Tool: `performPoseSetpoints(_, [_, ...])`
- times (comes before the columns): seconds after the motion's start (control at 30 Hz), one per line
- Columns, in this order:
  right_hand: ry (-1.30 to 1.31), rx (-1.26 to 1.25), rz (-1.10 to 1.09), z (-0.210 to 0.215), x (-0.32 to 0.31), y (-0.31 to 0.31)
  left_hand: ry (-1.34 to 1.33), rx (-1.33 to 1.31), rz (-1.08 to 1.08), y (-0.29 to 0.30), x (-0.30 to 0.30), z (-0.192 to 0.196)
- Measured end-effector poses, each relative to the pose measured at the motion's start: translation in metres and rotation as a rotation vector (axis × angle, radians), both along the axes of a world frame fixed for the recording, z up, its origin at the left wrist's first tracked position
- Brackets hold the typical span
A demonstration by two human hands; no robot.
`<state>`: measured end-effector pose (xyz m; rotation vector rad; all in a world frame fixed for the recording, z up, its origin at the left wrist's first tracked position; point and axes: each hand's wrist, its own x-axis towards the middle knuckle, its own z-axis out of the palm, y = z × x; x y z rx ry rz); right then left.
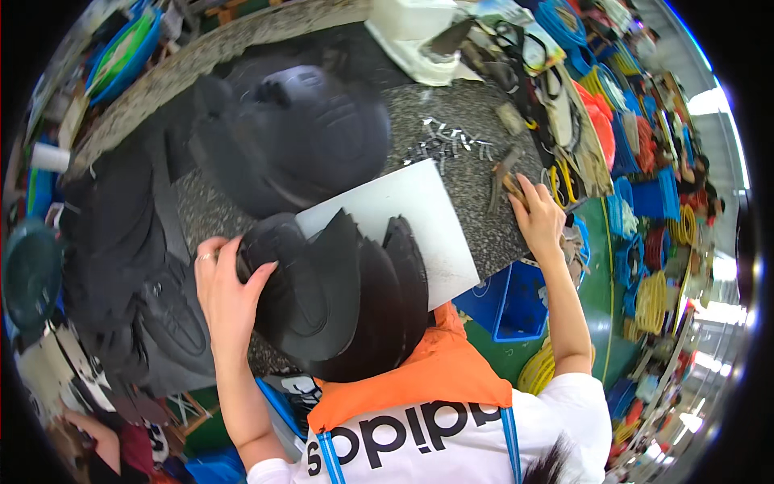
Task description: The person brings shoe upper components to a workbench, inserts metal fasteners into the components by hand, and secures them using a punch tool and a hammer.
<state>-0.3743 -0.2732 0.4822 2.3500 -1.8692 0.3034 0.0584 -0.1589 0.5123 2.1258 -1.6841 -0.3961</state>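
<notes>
My left hand (228, 292) grips the left side of a fanned stack of black curved cut pieces (347, 298), which rests on the near edge of the speckled stone table (468, 121). The stack partly covers a white cutting board (411, 214). My right hand (538, 216) is stretched out to the table's right edge, its fingers curled over the handle of a wooden-handled tool (504, 176). An orange apron (435, 367) lies below the stack.
A big heap of black material (290, 133) fills the table's left and middle. Small metal pieces (447, 141) lie scattered beyond the board. A white container (415, 36) stands at the far edge. A blue crate (516, 302) and yellow coils (655, 300) sit at right.
</notes>
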Motion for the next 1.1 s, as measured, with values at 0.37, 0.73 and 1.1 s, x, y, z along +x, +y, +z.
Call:
performPoseSetpoints(0.37, [-0.143, -0.061, 0.709, -0.004, 0.068, -0.066, 0.781, -0.164, -0.136, 0.006, -0.033, 0.038])
performPoseSetpoints(0.73, [-0.589, 0.049, 0.536, 0.028, 0.137, -0.032, 0.605, -0.004, -0.202, -0.014, -0.092, 0.041])
performPoseSetpoints(1.1, [-0.525, -0.100, 0.292, 0.029, 0.124, -0.061, 0.614, -0.015, -0.127, -0.014, -0.089, 0.042])
